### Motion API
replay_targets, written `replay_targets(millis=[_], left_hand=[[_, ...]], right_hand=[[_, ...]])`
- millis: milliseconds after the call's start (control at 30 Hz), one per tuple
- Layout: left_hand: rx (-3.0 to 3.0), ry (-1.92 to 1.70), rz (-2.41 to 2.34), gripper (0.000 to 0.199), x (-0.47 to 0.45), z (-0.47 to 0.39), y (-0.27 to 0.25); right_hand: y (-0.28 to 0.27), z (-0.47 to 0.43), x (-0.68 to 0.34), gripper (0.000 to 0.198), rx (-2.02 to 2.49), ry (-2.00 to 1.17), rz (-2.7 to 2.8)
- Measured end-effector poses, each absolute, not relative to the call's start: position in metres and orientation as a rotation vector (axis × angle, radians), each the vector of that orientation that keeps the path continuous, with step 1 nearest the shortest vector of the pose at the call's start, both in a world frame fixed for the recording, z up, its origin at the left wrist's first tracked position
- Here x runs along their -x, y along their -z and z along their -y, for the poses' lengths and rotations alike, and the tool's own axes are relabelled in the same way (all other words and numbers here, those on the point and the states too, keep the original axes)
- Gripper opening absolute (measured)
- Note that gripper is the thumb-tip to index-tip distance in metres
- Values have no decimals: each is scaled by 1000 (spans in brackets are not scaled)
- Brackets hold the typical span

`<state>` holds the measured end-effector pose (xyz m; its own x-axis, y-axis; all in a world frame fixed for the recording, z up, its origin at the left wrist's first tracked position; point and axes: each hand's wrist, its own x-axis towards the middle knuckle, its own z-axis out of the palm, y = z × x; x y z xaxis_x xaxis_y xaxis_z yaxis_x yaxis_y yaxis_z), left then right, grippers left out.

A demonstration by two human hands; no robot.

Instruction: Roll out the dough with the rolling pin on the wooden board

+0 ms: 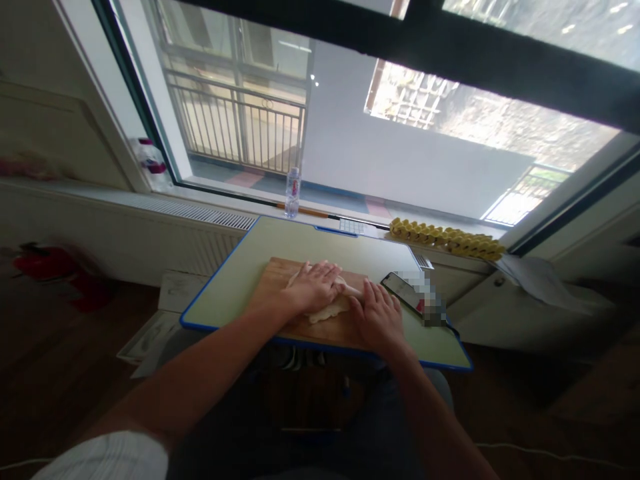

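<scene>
My left hand [318, 287] lies palm down with its fingers stretched out, over flattened dough [327, 312] and the left end of a pale rolling pin [353, 291]. The pin's middle shows between my hands. My right hand [380, 312] rests palm down over the pin's right end, fingers extended and not wrapped round it. The dough spreads out from beneath my left hand, its near edge uneven. Under it is a wooden cutting board [266, 293]. My palms hide both pin ends and part of the dough.
The board lies on a small blue-edged table [220, 293] over my lap. A phone [404, 292] lies right of the board. On the windowsill stand a water bottle [293, 193] and a yellow ruffled object [445, 240]. A red fire extinguisher [60, 273] stands at left.
</scene>
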<state>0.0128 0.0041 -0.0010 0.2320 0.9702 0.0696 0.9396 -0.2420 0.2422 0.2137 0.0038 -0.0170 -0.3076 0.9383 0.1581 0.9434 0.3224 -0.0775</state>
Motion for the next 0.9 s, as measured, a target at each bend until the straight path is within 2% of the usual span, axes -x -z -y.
replay_targets(millis=[233,433,600,900], left_hand=[[-2221,-264,-1878,58,-21,-75,-3],[-2298,-311,-1880,46,-25,-89,-4],[-2385,-376,-1884,46,-16,-60,1],[-2432,-637,-2060,56,5,57,32]], right_hand=[[8,-38,-201,71,1759,48,2446],[6,-34,-195,67,1723,17,2420],[14,-13,-196,55,1663,1,2412],[27,58,-206,60,1449,-4,2379]])
